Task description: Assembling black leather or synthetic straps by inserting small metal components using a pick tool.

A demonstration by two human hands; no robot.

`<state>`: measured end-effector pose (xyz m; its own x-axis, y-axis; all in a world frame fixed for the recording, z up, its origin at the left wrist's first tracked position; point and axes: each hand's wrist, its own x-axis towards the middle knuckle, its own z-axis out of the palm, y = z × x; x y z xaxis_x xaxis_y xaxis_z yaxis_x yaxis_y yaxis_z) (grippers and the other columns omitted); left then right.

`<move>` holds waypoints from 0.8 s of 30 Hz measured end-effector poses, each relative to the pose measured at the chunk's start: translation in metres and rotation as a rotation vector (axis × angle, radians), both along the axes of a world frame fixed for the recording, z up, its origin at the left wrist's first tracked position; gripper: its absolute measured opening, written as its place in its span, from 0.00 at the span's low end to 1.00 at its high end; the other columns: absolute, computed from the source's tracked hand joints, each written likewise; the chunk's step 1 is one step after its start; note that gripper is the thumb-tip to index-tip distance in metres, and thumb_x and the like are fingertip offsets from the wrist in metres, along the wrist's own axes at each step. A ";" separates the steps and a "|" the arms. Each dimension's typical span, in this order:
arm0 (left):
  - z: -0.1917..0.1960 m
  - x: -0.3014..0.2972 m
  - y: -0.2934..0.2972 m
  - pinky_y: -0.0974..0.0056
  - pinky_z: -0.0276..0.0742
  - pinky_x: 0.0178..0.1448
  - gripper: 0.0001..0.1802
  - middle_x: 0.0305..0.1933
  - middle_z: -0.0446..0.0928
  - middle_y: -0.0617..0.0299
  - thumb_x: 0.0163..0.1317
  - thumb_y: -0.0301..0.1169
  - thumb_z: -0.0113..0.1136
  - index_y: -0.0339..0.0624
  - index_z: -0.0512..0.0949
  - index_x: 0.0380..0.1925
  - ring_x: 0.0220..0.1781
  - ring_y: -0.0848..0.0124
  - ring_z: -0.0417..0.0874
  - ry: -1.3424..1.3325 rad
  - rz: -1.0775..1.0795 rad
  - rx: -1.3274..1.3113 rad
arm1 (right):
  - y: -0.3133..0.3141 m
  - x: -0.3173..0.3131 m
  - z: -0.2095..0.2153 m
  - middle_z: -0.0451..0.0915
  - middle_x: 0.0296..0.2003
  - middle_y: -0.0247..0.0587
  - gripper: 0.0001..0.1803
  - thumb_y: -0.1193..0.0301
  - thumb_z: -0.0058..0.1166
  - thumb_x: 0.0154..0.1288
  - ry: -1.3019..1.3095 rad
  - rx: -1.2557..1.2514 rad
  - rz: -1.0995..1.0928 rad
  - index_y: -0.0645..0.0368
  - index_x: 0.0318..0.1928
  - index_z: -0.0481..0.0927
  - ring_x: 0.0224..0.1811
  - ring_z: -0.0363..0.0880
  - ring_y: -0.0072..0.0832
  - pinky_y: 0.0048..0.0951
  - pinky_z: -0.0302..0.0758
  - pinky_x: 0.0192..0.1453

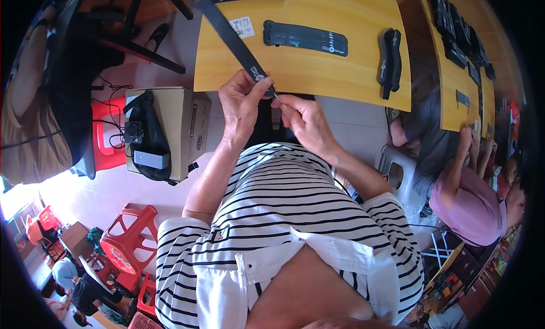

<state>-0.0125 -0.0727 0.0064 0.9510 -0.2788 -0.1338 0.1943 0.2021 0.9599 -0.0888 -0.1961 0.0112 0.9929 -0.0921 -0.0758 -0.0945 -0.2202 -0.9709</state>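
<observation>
Holds black strap (231, 40) in left hand (239, 104), by the near end, over left part of yellow table (355, 73). Slants along its long axis from upper left down to lower right in view; points far end away and leftward, toward table's far left corner, near end back toward striped shirt (278, 184). Looks flat, narrow, nearly straight. Grips with left thumb pressed on near end, fingers curled beneath: closed on strap. Has right hand (309, 120) just beside that end, tips of thumb and forefinger together, pinching thin pale sliver (276, 96); too small to identify. Cannot tell whether fixed to strap. See white label (243, 26) on table, near strap's right edge. Farther right, see dark flat band (304, 37), running mostly left to right. Near table's right edge, see black bundle (387, 53), pointing toward near side.
</observation>
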 end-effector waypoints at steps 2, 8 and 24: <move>0.002 -0.002 -0.005 0.75 0.74 0.31 0.03 0.25 0.76 0.64 0.55 0.22 0.59 0.33 0.75 0.29 0.25 0.80 0.76 0.000 0.065 -0.017 | 0.014 -0.001 0.000 0.67 0.15 0.31 0.08 0.81 0.42 0.64 -0.059 -0.022 -0.088 0.64 0.40 0.76 0.17 0.64 0.16 0.19 0.63 0.21; 0.011 0.001 -0.011 0.75 0.74 0.30 0.04 0.24 0.76 0.62 0.56 0.22 0.58 0.32 0.75 0.30 0.24 0.79 0.76 0.026 0.142 -0.104 | 0.041 0.007 -0.013 0.66 0.16 0.29 0.10 0.78 0.39 0.68 -0.193 0.062 -0.280 0.66 0.43 0.74 0.16 0.61 0.13 0.15 0.60 0.20; -0.013 0.014 0.008 0.75 0.74 0.27 0.05 0.23 0.76 0.63 0.54 0.22 0.60 0.31 0.75 0.27 0.24 0.79 0.76 0.011 -0.392 0.191 | -0.052 0.042 0.025 0.71 0.13 0.36 0.11 0.76 0.42 0.59 0.307 -0.318 0.622 0.64 0.34 0.80 0.18 0.70 0.22 0.26 0.66 0.24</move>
